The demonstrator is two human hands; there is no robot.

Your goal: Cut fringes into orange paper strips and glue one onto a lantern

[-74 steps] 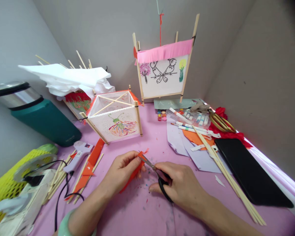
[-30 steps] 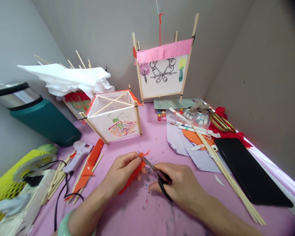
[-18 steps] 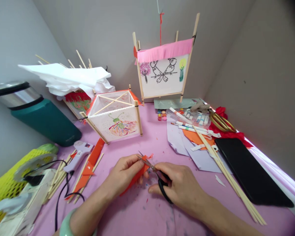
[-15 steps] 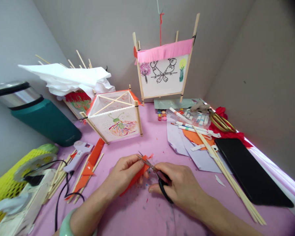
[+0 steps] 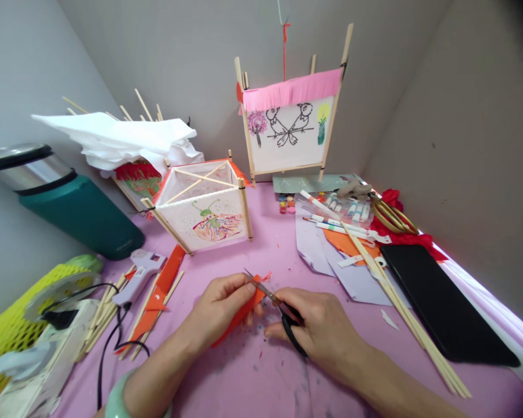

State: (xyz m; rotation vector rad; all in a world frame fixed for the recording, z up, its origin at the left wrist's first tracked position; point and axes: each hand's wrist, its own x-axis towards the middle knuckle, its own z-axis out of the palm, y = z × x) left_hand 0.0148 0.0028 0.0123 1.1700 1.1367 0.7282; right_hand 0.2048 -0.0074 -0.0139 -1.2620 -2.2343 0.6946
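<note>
Near the middle of the pink table, my left hand [image 5: 220, 305] pinches a folded orange paper strip [image 5: 239, 319], whose far end is cut into a thin fringe. My right hand [image 5: 320, 325] has its fingers in the black handles of a pair of scissors [image 5: 293, 334]. The scissor blades lie across the strip's far end, beside my left fingertips. Just beyond my hands stands a square paper lantern [image 5: 213, 226] with wooden sticks at its corners and a coloured butterfly drawing on its front.
A second lantern [image 5: 292, 136] hangs by a red cord at the back. Left are a teal bottle [image 5: 82, 212], a glue gun [image 5: 140, 276] with a black cord and wooden sticks. Right are markers, paper sheets, long sticks [image 5: 401, 310] and a black tablet [image 5: 448, 307].
The scissor handles and my right thumb have shifted very slightly. My left hand and the orange strip are almost unchanged.
</note>
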